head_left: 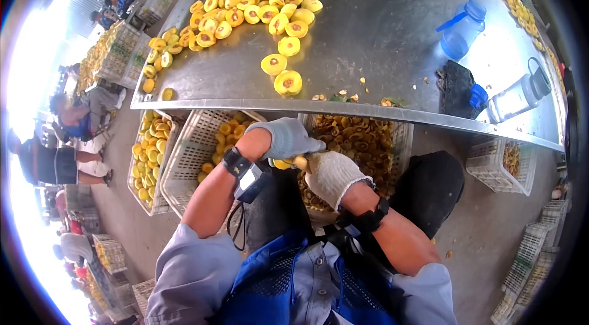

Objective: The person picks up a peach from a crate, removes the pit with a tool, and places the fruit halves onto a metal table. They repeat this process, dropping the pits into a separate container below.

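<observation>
Over the crates in front of my lap, my left hand (285, 138), in a grey-blue glove, is closed around a yellow peach half (281, 164), mostly hidden by the fingers. Close against it, my right hand (334, 176), in a whitish knit glove, grips a tool with a rounded wooden handle (300, 162); its working end is hidden. Beneath both hands stands a crate of brown pits and scraps (353, 138). A white crate (195, 141) with yellow halves in it is to the left. Many cut peach halves (267, 12) lie on the metal table.
The metal table's edge (343, 110) runs just beyond my hands. On its right are a blue bottle (463, 30), a clear bottle (521, 98) and a dark cloth-like item (457, 88). Another crate of yellow halves (150, 156) stands at left. Other people sit and stand farther left.
</observation>
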A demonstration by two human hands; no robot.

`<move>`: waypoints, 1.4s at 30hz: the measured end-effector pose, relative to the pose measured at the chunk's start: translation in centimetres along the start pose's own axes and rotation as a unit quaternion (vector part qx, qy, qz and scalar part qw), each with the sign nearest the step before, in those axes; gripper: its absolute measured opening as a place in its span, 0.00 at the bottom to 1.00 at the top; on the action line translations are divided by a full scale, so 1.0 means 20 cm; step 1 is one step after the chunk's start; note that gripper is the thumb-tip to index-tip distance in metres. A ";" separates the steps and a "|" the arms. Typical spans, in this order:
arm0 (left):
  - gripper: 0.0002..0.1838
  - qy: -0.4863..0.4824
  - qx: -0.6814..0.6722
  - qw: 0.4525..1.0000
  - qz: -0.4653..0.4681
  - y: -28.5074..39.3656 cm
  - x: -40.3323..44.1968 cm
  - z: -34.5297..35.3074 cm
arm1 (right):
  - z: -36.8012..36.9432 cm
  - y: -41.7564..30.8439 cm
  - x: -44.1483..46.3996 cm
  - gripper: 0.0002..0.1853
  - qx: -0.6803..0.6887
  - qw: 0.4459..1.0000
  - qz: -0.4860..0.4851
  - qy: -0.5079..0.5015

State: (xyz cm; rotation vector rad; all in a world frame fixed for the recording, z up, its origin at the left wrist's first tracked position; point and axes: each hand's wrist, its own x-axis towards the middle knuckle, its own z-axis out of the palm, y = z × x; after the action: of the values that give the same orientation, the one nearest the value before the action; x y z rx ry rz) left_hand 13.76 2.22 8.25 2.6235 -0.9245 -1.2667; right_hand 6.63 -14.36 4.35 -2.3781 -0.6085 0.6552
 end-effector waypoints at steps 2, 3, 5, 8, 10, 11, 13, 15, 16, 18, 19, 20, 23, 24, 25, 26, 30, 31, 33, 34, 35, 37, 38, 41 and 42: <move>0.22 0.017 -0.004 0.998 0.056 -0.02 0.00 0.00 | 0.02 0.02 0.01 0.12 0.014 1.000 -0.006 0.000; 0.22 0.045 0.012 0.993 0.110 -0.09 0.01 0.04 | 0.03 0.03 0.02 0.12 0.021 1.000 -0.009 0.000; 0.22 0.081 -0.004 0.985 0.150 -0.17 0.03 0.09 | 0.01 0.02 0.01 0.12 0.040 0.999 -0.012 -0.008; 0.23 0.136 -0.080 0.979 0.129 -0.19 -0.02 0.12 | 0.02 0.03 0.03 0.12 0.066 0.998 -0.019 -0.015; 0.23 0.209 -0.105 0.961 0.148 -0.15 -0.11 0.12 | 0.00 0.02 0.02 0.13 0.102 0.994 -0.020 -0.015; 0.21 0.367 -0.089 0.889 0.260 -0.25 -0.08 0.21 | -0.03 0.01 -0.01 0.13 0.131 0.991 -0.018 -0.014; 0.18 0.490 -0.096 0.844 0.197 -0.17 -0.20 0.22 | -0.04 0.03 -0.02 0.15 0.174 0.984 -0.030 -0.016; 0.20 0.487 -0.252 0.828 0.114 -0.16 -0.31 0.23 | -0.02 0.05 -0.02 0.15 0.164 0.986 -0.036 -0.018; 0.24 0.427 -0.410 0.804 0.052 -0.17 -0.36 0.24 | -0.02 0.05 -0.02 0.15 0.159 0.986 -0.039 -0.019; 0.29 0.343 -0.542 0.766 -0.050 -0.33 -0.41 0.29 | -0.04 0.02 -0.04 0.16 0.178 0.983 -0.031 -0.019; 0.24 0.375 -0.416 0.817 -0.139 -0.31 -0.46 0.27 | -0.05 0.01 -0.04 0.16 0.188 0.982 -0.010 -0.022; 0.20 0.399 -0.279 0.845 -0.223 -0.28 -0.51 0.23 | -0.06 0.01 -0.04 0.16 0.197 0.980 0.010 -0.024; 0.21 0.334 -0.069 0.845 -0.412 -0.31 -0.57 0.18 | -0.08 -0.02 -0.04 0.16 0.216 0.975 0.040 -0.033; 0.23 0.294 -0.036 0.835 -0.464 -0.33 -0.58 0.16 | -0.07 -0.01 -0.03 0.16 0.205 0.978 0.027 -0.023; 0.24 0.244 -0.012 0.842 -0.481 -0.39 -0.58 0.17 | -0.04 0.00 -0.02 0.16 0.194 0.981 0.014 -0.012; 0.23 0.254 -0.009 0.846 -0.469 -0.42 -0.56 0.19 | -0.03 0.01 -0.02 0.16 0.185 0.983 0.003 0.001; 0.20 0.361 -0.074 0.844 -0.391 -0.33 -0.44 0.16 | -0.02 0.04 -0.03 0.16 0.188 0.982 0.004 0.010; 0.19 0.416 -0.105 0.832 -0.352 -0.32 -0.39 0.16 | -0.04 0.03 -0.04 0.16 0.202 0.979 0.016 0.005; 0.17 0.478 -0.120 0.818 -0.296 -0.30 -0.29 0.14 | -0.08 0.00 -0.05 0.17 0.230 0.972 0.036 -0.006; 0.17 0.488 -0.104 0.820 -0.279 -0.29 -0.23 0.10 | -0.08 0.00 -0.04 0.17 0.234 0.971 0.041 0.000; 0.17 0.499 -0.087 0.822 -0.261 -0.29 -0.17 0.06 | -0.06 0.01 -0.03 0.16 0.237 0.970 0.045 0.007; 0.19 0.511 -0.067 0.823 -0.236 -0.32 -0.02 0.00 | -0.04 0.03 -0.02 0.16 0.240 0.970 0.041 0.022; 0.20 0.517 -0.056 0.824 -0.223 -0.33 0.03 -0.03 | -0.04 0.04 -0.02 0.16 0.239 0.970 0.033 0.029; 0.26 0.419 -0.050 0.858 -0.292 -0.32 0.14 -0.13 | -0.02 0.07 -0.02 0.16 0.247 0.968 0.015 0.048; 0.28 0.396 -0.062 0.871 -0.283 -0.33 0.16 -0.13 | -0.02 0.08 -0.02 0.16 0.251 0.966 0.011 0.055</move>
State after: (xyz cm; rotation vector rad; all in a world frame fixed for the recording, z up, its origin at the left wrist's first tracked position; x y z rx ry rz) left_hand 20.44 5.28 5.67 2.9506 0.0658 -0.1555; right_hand 6.91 -15.87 3.74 -1.9310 -0.3187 0.5992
